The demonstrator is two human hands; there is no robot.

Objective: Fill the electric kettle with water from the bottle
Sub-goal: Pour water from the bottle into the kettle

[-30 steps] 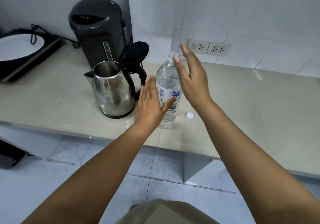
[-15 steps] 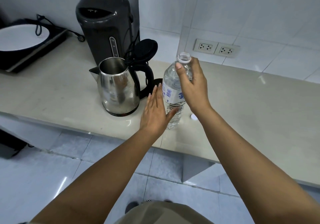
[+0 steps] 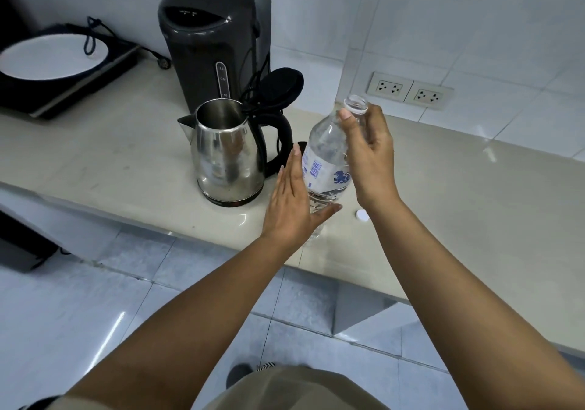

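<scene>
Counter: A pale stone counter (image 3: 95, 156) runs along a white tiled wall, with two double sockets (image 3: 411, 91) at the far right and grey floor tiles below its near edge.
Head view: The only view; it looks down over both forearms.
Background: A dark hot-water dispenser (image 3: 209, 45) stands behind the kettle, and a black hotplate (image 3: 19, 93) sits at the far left.
Kettle: The steel electric kettle (image 3: 228, 153) stands upright left of centre with its black lid (image 3: 281, 88) flipped back and its mouth open. How much water it holds is hard to read.
Bottle: The clear water bottle (image 3: 326, 169) is just right of the kettle, uncapped, its mouth leaning toward the far right. The left hand hides its base, so I cannot tell whether it is off the counter.
Cap: The white cap (image 3: 361, 215) lies on the counter near the bottle's base, on its right.
Right hand: The right hand (image 3: 370, 156) grips the bottle's shoulder, fingers curled round it and thumb by the neck.
Left hand: The left hand (image 3: 292, 210) is flat, with straight fingers against the bottle's left side and the thumb spread beneath. It steadies rather than clasps.
Change: A second ago the right hand hovered open above an upright bottle. Half a second ago it closed on it, and now the bottle has tipped.
Meaning: The grasp looks made, and the lift and pour remain. The mouth leans away from the kettle, so the bottle likely has to swing left over the open rim.
</scene>
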